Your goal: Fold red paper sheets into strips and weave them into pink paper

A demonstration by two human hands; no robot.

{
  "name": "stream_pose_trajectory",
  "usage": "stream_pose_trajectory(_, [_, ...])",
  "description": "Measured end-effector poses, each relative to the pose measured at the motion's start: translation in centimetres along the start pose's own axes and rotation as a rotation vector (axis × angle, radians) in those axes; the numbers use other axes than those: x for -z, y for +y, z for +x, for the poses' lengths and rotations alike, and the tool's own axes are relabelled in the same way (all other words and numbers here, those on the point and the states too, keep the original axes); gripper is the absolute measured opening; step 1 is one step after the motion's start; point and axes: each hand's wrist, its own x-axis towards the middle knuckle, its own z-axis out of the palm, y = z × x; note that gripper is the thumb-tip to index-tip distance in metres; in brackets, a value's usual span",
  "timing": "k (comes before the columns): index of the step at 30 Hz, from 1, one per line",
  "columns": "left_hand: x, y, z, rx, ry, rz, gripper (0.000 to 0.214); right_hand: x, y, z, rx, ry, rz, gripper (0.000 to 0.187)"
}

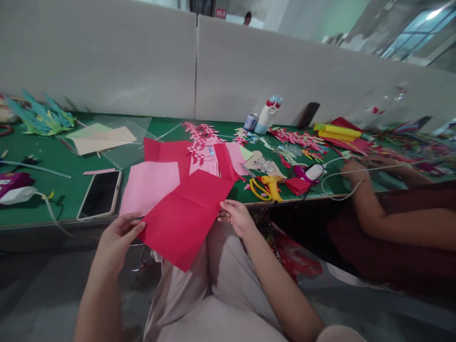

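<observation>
A square red paper sheet with crossed fold creases is held out over my lap, in front of the table edge. My left hand pinches its left corner, thumb on top. My right hand grips its right corner with curled fingers. Just behind it a pink sheet lies flat on the green table, with more red sheets and woven pink-and-red paper strips further back.
A phone lies face up left of the pink sheet. Yellow scissors and a yellow glue gun sit right of centre. A white bottle stands by the partition wall. Another person's arm rests at the right.
</observation>
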Motion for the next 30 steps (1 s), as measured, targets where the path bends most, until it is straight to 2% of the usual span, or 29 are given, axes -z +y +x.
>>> stream_pose_trajectory(6, [0.8,0.3,1.1,-0.144,0.106,0.328,0.041,0.0,1.3,-0.3,-0.044,-0.029,-0.029,0.019])
stream_pose_trajectory(9, [0.9,0.1,1.0,-0.271,0.201,0.592,0.031,0.0,1.9,-0.2,-0.039,-0.01,-0.015,0.019])
stream_pose_trajectory(11, [0.7,0.0,0.6,-0.345,0.22,0.699,0.025,-0.1,2.3,-0.1,-0.028,0.009,0.003,0.02])
stream_pose_trajectory(15, [-0.4,0.1,-0.8,-0.49,0.087,0.742,0.024,-0.7,2.6,0.1,-0.005,0.05,0.05,0.023])
stream_pose_trajectory(19, [-2.5,0.0,-1.8,-0.778,-0.103,0.837,0.02,-1.7,2.8,0.3,0.001,0.062,0.092,0.027])
stream_pose_trajectory(21, [-3.7,-0.4,-2.0,-0.879,-0.171,0.913,0.021,-2.3,2.9,0.4,-0.003,0.055,0.104,0.028])
stream_pose_trajectory(23, [-4.8,-0.8,-2.0,-0.934,-0.174,1.004,0.026,-2.8,2.9,0.5,-0.01,0.044,0.111,0.029])
stream_pose_trajectory(25, [-5.5,-1.3,-1.9,-0.953,-0.125,1.084,0.03,-3.2,3.0,0.5,-0.017,0.032,0.113,0.028])
stream_pose_trajectory(28, [-5.7,-1.7,-1.4,-0.954,-0.063,1.141,0.029,-3.6,3.0,0.4,-0.022,0.013,0.113,0.025])
stream_pose_trajectory(30, [-5.5,-1.7,-1.1,-0.954,-0.065,1.141,0.026,-3.5,3.0,0.3,-0.022,-0.002,0.1,0.025])
